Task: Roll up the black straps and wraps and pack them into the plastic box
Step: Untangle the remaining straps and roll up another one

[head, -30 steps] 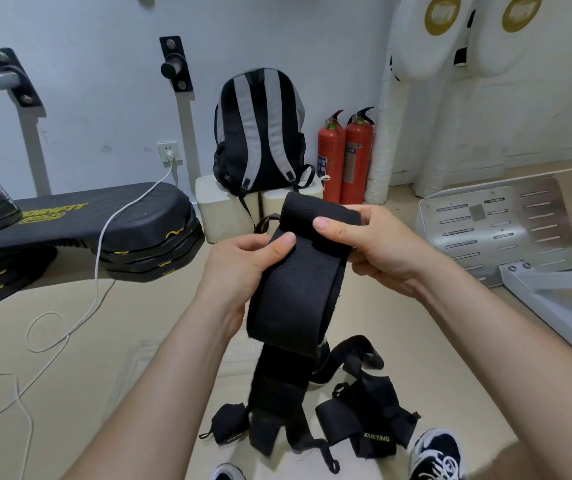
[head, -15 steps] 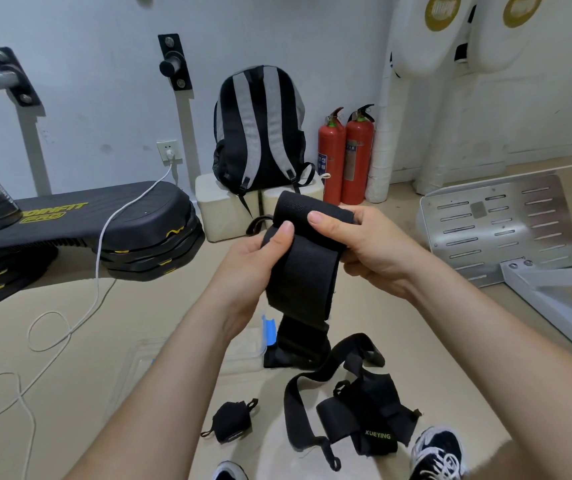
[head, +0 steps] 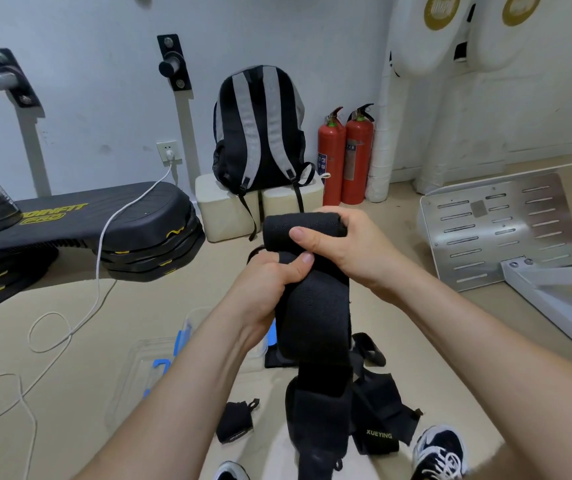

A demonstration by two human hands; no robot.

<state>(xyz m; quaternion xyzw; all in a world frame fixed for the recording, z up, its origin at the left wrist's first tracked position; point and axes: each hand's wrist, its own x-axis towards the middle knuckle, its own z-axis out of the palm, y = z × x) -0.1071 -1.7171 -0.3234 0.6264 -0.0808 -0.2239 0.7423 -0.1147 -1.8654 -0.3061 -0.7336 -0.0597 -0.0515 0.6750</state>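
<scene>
Now both hands grasp the black wrap (head: 315,317): right hand (head: 343,251) on its rolled top, left hand (head: 263,289) just below.

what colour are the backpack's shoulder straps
Grey, against the black backpack; the head view shows it.

Backpack (head: 260,129) beside two red extinguishers (head: 345,157).
</scene>
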